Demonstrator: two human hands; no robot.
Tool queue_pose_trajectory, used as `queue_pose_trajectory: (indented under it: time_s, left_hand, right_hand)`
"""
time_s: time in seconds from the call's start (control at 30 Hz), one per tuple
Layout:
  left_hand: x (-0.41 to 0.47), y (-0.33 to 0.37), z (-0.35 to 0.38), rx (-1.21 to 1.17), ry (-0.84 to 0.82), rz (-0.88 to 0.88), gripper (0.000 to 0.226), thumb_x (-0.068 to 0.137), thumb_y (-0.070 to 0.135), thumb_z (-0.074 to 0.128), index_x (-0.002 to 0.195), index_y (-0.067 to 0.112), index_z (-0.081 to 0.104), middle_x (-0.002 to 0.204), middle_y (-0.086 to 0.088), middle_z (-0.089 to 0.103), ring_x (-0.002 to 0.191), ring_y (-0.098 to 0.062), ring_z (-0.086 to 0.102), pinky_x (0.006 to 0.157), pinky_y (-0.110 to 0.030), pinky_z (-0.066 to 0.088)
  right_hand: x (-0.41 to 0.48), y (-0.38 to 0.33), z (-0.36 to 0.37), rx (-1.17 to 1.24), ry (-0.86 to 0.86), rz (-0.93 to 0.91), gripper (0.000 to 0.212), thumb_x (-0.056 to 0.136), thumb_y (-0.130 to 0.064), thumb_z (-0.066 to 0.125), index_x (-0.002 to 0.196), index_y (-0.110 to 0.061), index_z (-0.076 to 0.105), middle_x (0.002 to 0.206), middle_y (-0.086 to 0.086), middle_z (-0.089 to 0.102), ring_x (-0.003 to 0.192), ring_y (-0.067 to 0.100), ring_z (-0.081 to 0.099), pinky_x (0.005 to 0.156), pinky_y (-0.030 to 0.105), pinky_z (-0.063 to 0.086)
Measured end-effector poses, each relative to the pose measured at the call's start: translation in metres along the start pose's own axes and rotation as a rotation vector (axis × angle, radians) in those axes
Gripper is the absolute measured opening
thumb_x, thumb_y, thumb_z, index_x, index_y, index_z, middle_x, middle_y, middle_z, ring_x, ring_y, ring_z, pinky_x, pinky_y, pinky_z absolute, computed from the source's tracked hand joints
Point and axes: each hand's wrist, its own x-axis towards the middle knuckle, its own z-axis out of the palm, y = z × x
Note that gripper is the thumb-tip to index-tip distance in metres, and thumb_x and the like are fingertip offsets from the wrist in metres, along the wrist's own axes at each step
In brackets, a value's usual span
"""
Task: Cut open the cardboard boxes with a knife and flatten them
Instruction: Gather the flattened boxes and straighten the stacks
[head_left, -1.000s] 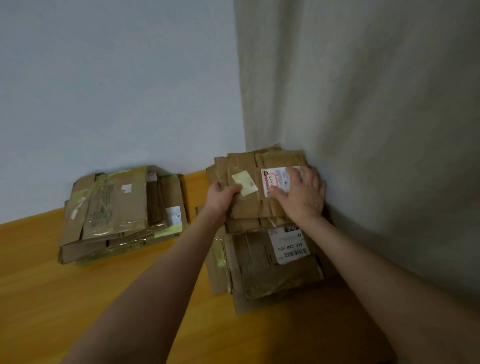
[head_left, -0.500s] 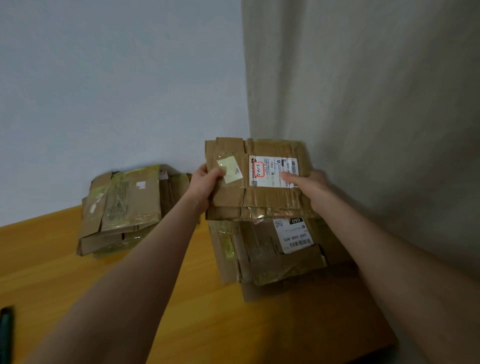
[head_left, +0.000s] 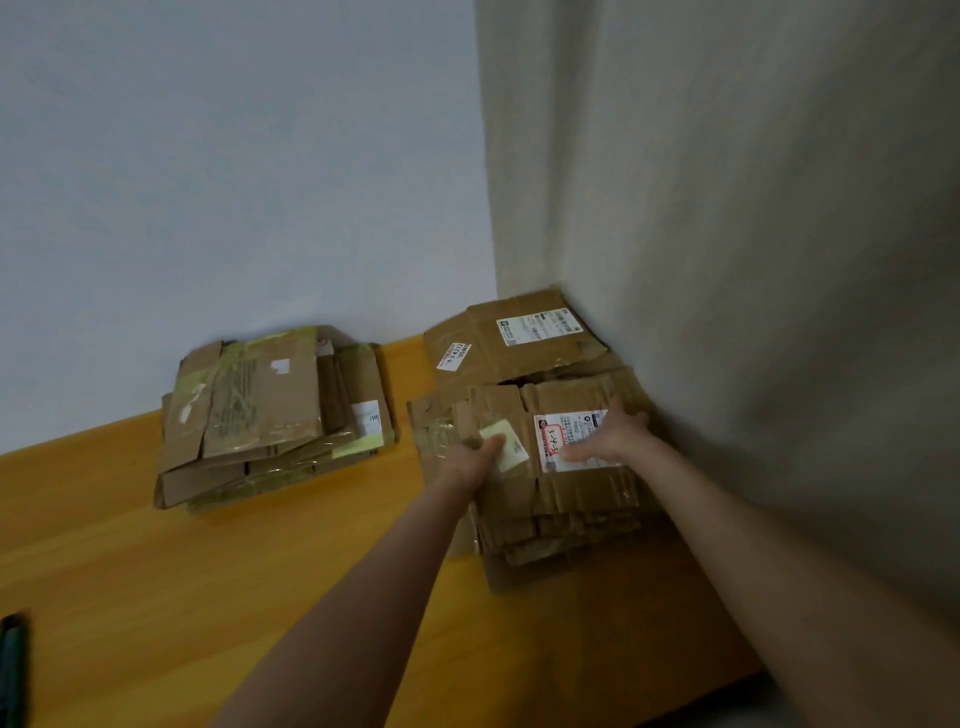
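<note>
Surface: orange-brown wooden table (head_left: 208, 597) fills the lower half of the frame and runs up into a room corner.
Lower left edge: dark object (head_left: 11, 670), cut off by the frame and blurred; can't tell what it is.
Arms: two bare forearms enter from the bottom, both reaching right of centre.
Left hand (head_left: 470, 460): on the left edge of the top flattened box (head_left: 571, 493). Thumb lies on top beside a pale yellow sticker (head_left: 506, 449), other fingers are tucked out of sight at the edge. It grips the box.
Right hand (head_left: 613, 436): palm down on the same box, fingers straight and spread, thumb across a white label (head_left: 558, 441) with red handwriting. A flat press, no grasp.
Top flattened box: creased, lying flat, topmost layer of the right stack (head_left: 561, 540), centre-right of frame.
Right stack: several flattened cardboard layers with offset edges, sitting on the table close against the beige curtain (head_left: 753, 260).
Rear box (head_left: 514, 358): flattened, just behind the top one, tucked into the corner. White shipping label on top, small white sticker near its left edge.
Left stack (head_left: 270, 415): flattened boxes left of centre, well apart from both hands, bare table between the two stacks. Yellow-green tape and small white labels on it.
Upper left: pale blue-grey wall (head_left: 234, 182).
Right half: beige curtain with vertical folds, from top of frame down to table level.
</note>
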Motion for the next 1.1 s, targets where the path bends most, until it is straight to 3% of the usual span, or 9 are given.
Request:
queue_pose_trajectory:
  time_s: [0.23,0.4,0.53,0.67,0.83,0.93,1.0,1.03,1.1]
  left_hand:
    - [0.010,-0.009,-0.002,-0.165,0.025,-0.048,0.076,0.072,0.050,0.080,0.131,0.012,0.051,0.128,-0.008,0.059,0.117,-0.030,0.056,0.096,-0.044,0.049]
    - [0.012,-0.008,-0.003,-0.259,0.073,0.017,0.058,0.076,0.039,0.080,0.122,0.012,0.057,0.119,-0.008,0.063,0.111,-0.028,0.059,0.097,-0.044,0.049]
    - [0.009,-0.016,-0.014,-0.344,0.042,-0.014,0.057,0.083,0.030,0.075,0.128,0.005,0.051,0.109,-0.007,0.063,0.097,-0.026,0.061,0.084,-0.041,0.052]
    - [0.001,-0.037,-0.039,-0.276,0.041,-0.016,0.051,0.088,0.028,0.069,0.129,0.003,0.050,0.113,-0.011,0.063,0.098,-0.027,0.062,0.081,-0.040,0.052]
    - [-0.008,-0.069,-0.058,-0.315,0.017,-0.103,0.050,0.088,0.035,0.068,0.126,0.004,0.055,0.110,-0.016,0.068,0.100,-0.034,0.065,0.091,-0.050,0.053]
    - [-0.014,-0.073,-0.054,-0.360,-0.009,-0.083,0.062,0.075,0.044,0.076,0.123,0.010,0.056,0.111,-0.014,0.069,0.101,-0.033,0.066,0.089,-0.048,0.054]
    - [-0.016,-0.071,-0.055,-0.386,0.023,-0.022,0.080,0.059,0.048,0.082,0.124,0.011,0.056,0.110,-0.012,0.070,0.099,-0.030,0.068,0.086,-0.045,0.056]
    - [-0.017,-0.068,-0.058,-0.394,0.050,0.011,0.079,0.058,0.046,0.083,0.124,0.010,0.057,0.108,-0.011,0.071,0.096,-0.029,0.069,0.083,-0.044,0.057]
    - [-0.021,-0.057,-0.064,-0.407,0.117,0.070,0.056,0.073,0.035,0.081,0.116,0.008,0.059,0.099,-0.010,0.072,0.087,-0.025,0.070,0.072,-0.037,0.057]
  right_hand:
    - [0.014,0.017,0.017,0.006,0.016,0.042,0.126,0.062,-0.044,0.087,0.153,-0.022,0.004,0.155,0.016,0.013,0.140,0.041,0.024,0.110,0.053,0.032]
    - [0.013,0.014,0.008,0.053,-0.003,0.025,0.121,0.058,-0.043,0.090,0.152,-0.018,0.017,0.152,0.015,0.021,0.138,0.036,0.030,0.110,0.050,0.035]
    - [0.010,0.015,0.008,0.144,-0.014,0.007,0.132,0.039,-0.069,0.085,0.148,-0.022,0.029,0.152,0.011,0.026,0.137,0.035,0.033,0.110,0.051,0.035]
    - [0.006,0.015,0.014,0.240,0.013,-0.009,0.123,0.059,-0.060,0.083,0.154,-0.021,0.016,0.158,0.011,0.013,0.143,0.036,0.021,0.111,0.052,0.029]
    - [-0.005,0.015,0.047,0.212,-0.069,-0.026,0.130,0.052,-0.069,0.080,0.154,-0.024,0.011,0.159,0.012,0.017,0.144,0.038,0.022,0.113,0.057,0.027]
    - [-0.015,0.013,0.054,0.067,0.044,-0.020,0.127,0.055,-0.079,0.071,0.154,-0.026,0.011,0.159,0.015,0.011,0.143,0.041,0.020,0.110,0.058,0.030]
    - [-0.023,0.010,0.047,0.103,0.131,-0.031,0.122,0.058,-0.079,0.069,0.154,-0.027,0.012,0.158,0.015,0.014,0.142,0.041,0.022,0.108,0.057,0.032]
    - [-0.025,0.007,0.043,0.151,0.178,-0.043,0.120,0.060,-0.078,0.069,0.153,-0.027,0.014,0.156,0.015,0.017,0.140,0.040,0.025,0.106,0.055,0.034]
    - [-0.035,-0.003,0.035,0.214,0.269,-0.096,0.114,0.061,-0.076,0.070,0.150,-0.026,0.020,0.151,0.012,0.026,0.135,0.037,0.034,0.102,0.052,0.038]
